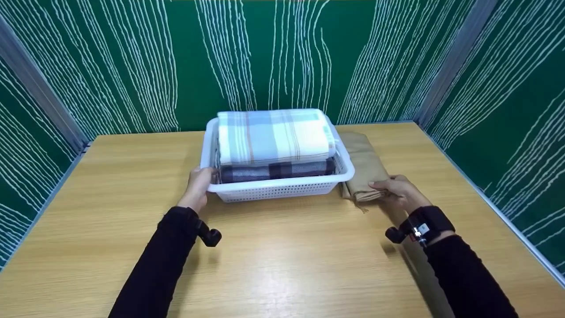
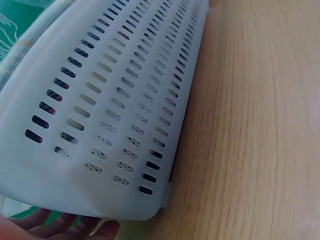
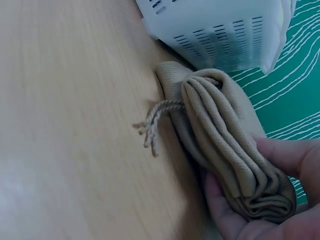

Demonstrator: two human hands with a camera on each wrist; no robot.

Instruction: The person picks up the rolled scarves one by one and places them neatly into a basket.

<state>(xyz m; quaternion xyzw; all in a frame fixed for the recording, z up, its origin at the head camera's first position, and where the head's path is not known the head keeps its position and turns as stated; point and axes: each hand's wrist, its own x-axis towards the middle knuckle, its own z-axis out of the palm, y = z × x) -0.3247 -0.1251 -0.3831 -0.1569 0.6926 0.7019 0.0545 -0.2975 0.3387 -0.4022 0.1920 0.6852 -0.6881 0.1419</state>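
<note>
A white plastic basket (image 1: 278, 191) with slotted walls stands on the table, holding a stack of folded cloths. On top is a light blue and white plaid cloth (image 1: 273, 134); below it shows a dark purple-and-grey checked cloth (image 1: 282, 171). My left hand (image 1: 199, 183) grips the basket's left rim, its fingers under the edge in the left wrist view. Right of the basket lies a folded tan cloth (image 1: 364, 165) with a twisted fringe (image 3: 159, 120). My right hand (image 1: 399, 191) pinches its near right corner, thumb on top and fingers beneath.
The wooden table (image 1: 273, 260) extends in front of the basket and to both sides. Green panels (image 1: 190, 66) with white wavy lines rise behind and at both sides, joined by grey metal posts (image 1: 457, 57). Each wrist wears a black strap with a small camera (image 1: 211, 237).
</note>
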